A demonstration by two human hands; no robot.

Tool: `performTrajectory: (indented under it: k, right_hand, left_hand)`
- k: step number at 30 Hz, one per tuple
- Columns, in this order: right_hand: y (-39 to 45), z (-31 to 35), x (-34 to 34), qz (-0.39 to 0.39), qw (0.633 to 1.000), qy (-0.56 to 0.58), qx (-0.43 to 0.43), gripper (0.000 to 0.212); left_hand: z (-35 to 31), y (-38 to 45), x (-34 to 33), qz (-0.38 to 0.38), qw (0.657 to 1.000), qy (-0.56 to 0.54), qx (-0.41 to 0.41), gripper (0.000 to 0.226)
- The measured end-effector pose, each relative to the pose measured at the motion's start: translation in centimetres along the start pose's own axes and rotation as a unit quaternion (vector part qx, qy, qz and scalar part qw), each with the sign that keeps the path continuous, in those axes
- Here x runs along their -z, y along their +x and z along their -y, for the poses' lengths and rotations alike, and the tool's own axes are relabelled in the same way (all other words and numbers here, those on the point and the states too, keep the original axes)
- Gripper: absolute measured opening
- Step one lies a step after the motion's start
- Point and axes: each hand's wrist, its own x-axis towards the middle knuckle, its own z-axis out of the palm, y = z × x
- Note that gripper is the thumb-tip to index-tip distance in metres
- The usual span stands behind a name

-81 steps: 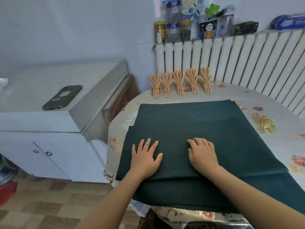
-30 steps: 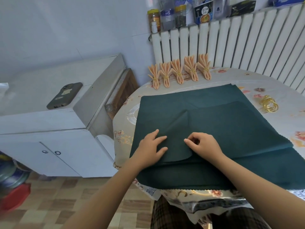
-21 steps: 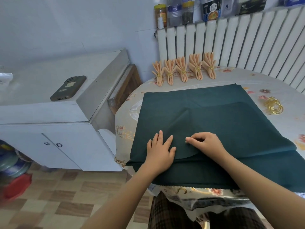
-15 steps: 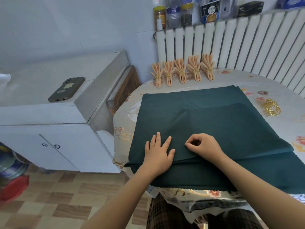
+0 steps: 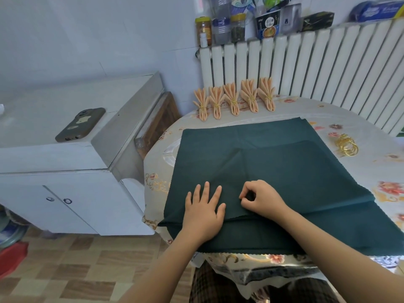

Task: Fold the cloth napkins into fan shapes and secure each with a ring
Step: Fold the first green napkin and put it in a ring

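A dark green cloth napkin [image 5: 284, 167] lies spread over the table, its near part folded up into a layer. My left hand [image 5: 203, 213] rests flat on the napkin near the front edge, fingers straight and spread. Just to its right, my right hand [image 5: 260, 199] pinches the green fabric between thumb and curled fingers. Several gold rings [image 5: 347, 146] lie in a small heap on the table at the right. Several peach napkins [image 5: 234, 100], folded as fans and each held by a ring, stand in a row at the table's far edge.
The table wears a floral cloth [image 5: 389, 171]. A white radiator [image 5: 306, 68] runs behind it, with jars and boxes [image 5: 238, 27] on top. A white cabinet [image 5: 65, 171] stands at the left, a phone [image 5: 80, 124] lying on it. Tiled floor lies below.
My left hand went from a bent grip to lying flat near the front edge. My right hand curled into a pinch on the fabric and a folded layer formed.
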Motion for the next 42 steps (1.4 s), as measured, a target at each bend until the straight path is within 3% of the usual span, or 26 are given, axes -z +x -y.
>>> performTrajectory:
  k: [2,4,7,11,16,20,33,37,42]
  right_hand:
    - [-0.4,0.3,0.0,0.002,1.000,-0.022,0.005,0.017]
    - [-1.2,0.6,-0.2,-0.005,0.993,-0.114,0.000,0.010]
    - [-3.3,0.7,-0.8,-0.003,0.971,-0.236,-0.039,0.042]
    - [-5.0,-0.2,-0.8,-0.022,0.965,-0.259,-0.036,0.072]
    - [-5.0,-0.4,-1.0,-0.003,0.953,-0.296,-0.063,0.047]
    - [-5.0,-0.8,-1.2,-0.036,0.954,-0.295,-0.046,0.041]
    - [-4.5,-1.2,-0.9,-0.043,0.955,-0.293,-0.023,0.041]
    - [-2.7,-1.4,2.0,0.019,0.966,-0.256,0.033,0.052]
    - [4.0,-5.6,5.8,0.007,0.969,-0.246,-0.033,0.035]
  left_hand:
    - [-0.1,-0.1,0.1,0.013,1.000,0.003,0.001,0.056]
    - [-0.2,-0.1,0.2,0.025,1.000,0.004,0.005,0.056]
    - [0.0,0.0,0.5,0.036,0.999,0.006,0.012,0.057]
    - [-0.5,0.3,0.8,0.060,0.998,-0.006,0.022,0.059]
    - [-2.3,3.5,1.5,0.080,0.996,-0.011,-0.046,0.063]
    - [-4.1,8.5,1.8,0.039,0.993,-0.017,-0.106,0.055]
    - [-5.4,13.0,1.2,-0.031,0.997,-0.039,-0.057,0.051]
    - [-5.5,13.3,0.8,-0.038,0.997,-0.030,-0.056,0.052]
    - [-5.6,13.3,0.6,-0.050,0.996,-0.039,-0.056,0.052]
